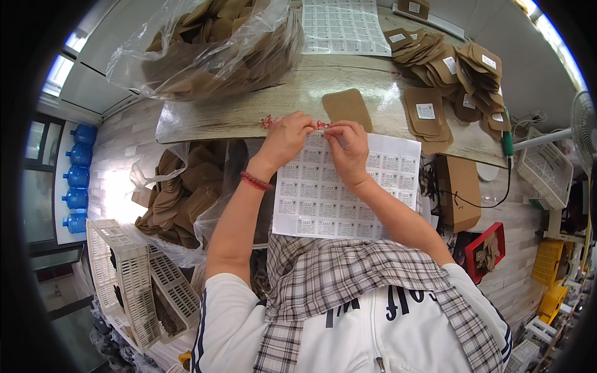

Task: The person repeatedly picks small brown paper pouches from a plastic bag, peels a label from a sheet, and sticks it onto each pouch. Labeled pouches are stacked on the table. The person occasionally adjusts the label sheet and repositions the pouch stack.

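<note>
A white sheet of printed labels [297,225] slopes from the table's near edge down to my lap. Its top edge is at my fingertips. My left hand [287,138] is closed in a pinch at the sheet's upper left. Close beside it, my right hand [350,149] pinches too, with the thumb low over the top row of labels. What lies between the fingertips is too small to make out. Small red-and-white bits [266,121] show left of my left hand, and more between both hands. Just beyond my right hand, a brown ribbed pad [348,107] lies flat on the table.
Brown pads fill a clear plastic bag [273,68] at the table's back left. Labelled pads [425,112] lie stacked on the right, near a green-handled tool [508,143] with a cable. Another label sheet [342,28] lies far back. White crates [118,280] stand on the lower left.
</note>
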{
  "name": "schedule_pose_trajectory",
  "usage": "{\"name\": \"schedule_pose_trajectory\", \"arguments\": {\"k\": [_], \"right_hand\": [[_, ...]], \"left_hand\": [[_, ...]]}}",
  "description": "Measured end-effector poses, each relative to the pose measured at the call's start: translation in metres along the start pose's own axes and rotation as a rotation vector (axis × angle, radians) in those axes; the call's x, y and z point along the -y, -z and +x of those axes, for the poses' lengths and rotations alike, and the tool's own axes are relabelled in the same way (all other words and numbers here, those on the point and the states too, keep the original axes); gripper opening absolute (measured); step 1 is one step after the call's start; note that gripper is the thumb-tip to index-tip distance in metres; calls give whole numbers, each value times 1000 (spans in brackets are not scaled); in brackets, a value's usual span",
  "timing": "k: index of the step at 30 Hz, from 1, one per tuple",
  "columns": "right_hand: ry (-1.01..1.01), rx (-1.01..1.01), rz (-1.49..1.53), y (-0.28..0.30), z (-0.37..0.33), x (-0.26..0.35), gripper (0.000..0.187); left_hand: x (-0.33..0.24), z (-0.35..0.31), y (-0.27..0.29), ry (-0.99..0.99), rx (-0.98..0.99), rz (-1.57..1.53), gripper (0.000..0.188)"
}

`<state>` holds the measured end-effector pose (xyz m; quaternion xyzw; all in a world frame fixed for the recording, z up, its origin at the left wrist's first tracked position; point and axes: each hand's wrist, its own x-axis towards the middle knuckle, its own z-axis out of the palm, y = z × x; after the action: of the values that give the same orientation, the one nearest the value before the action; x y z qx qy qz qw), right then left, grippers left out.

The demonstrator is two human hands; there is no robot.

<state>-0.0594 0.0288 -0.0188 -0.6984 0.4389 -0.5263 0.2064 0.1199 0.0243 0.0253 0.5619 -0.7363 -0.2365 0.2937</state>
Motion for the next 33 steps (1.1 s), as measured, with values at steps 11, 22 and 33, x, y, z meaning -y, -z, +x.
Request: {"name": "schedule_pose_trajectory", "arguments": {"k": [11, 22, 33], "right_hand": [[226, 192, 150, 25, -16, 9, 15], [-462, 162, 523, 70, 85, -58, 6], [-493, 375, 176, 36, 92, -89, 8]], "left_hand": [[21, 4, 12, 523, 354, -460, 6], [-38, 6, -12, -105, -21, 378, 19], [-40, 8, -57, -224, -88, 178, 22]]}}
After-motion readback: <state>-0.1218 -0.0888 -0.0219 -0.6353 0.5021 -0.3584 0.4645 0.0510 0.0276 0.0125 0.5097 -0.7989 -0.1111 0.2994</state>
